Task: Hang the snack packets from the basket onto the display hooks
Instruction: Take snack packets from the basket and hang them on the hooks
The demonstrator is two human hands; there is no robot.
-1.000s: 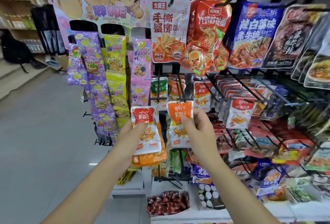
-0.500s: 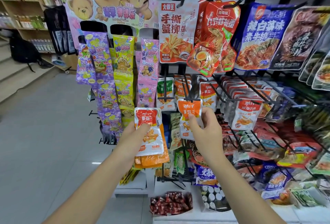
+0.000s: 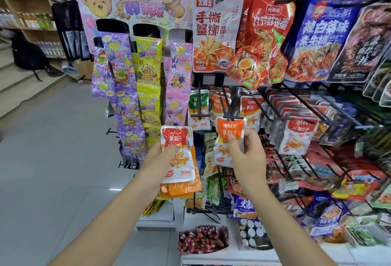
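Fingers (image 3: 236,147) of the right hand (image 3: 248,159) pinch an orange packet (image 3: 229,128) — its top edge touching the front end of a display hook (image 3: 226,104) near the rack's (image 3: 200,82) left edge. Left hand (image 3: 157,162) grips a stack of packets (image 3: 179,166) just left of it — thumb on the front one

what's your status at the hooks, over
Right hand pinches orange packet, top edge at hook tip. Left hand holds spare packet stack, low and left. Nothing seen blocking the hook tip.
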